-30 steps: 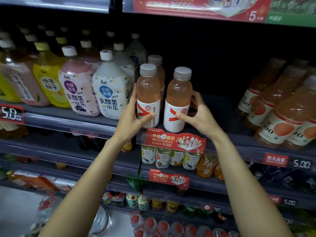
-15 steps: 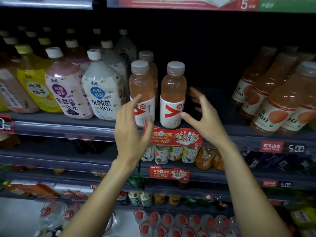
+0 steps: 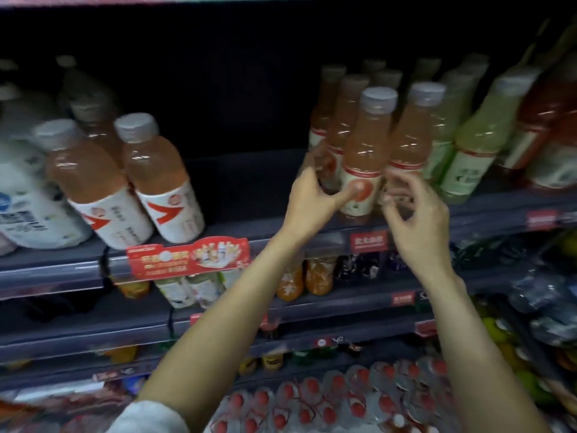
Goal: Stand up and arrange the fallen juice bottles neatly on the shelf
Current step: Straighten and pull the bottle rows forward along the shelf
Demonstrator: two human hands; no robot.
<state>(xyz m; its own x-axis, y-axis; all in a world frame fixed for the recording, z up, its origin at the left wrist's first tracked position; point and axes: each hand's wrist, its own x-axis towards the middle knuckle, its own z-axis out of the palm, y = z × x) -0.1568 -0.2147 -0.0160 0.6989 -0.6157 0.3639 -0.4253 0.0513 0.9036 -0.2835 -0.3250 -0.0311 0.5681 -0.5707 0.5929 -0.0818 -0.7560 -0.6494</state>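
Note:
Two pink-orange juice bottles with red arrow labels (image 3: 162, 179) stand side by side at the shelf's front left. Further right is a group of similar orange juice bottles with grey caps. My left hand (image 3: 312, 203) grips the front bottle (image 3: 363, 151) of that group, thumb across its label and fingers round its left side. My right hand (image 3: 416, 217) is at the base of the neighbouring bottle (image 3: 410, 142) with its fingers curled. Motion blur hides whether those fingers hold it.
Pale green juice bottles (image 3: 477, 142) and dark red ones (image 3: 549, 120) crowd the right of the same shelf (image 3: 249, 226). White milk-drink bottles (image 3: 28, 195) stand at the far left. A dark gap lies between the two juice groups. Lower shelves hold more drinks.
Both hands left the two arrow-label bottles and moved right to the other juice group. The view swung right with them. My left hand has taken hold of the front bottle there.

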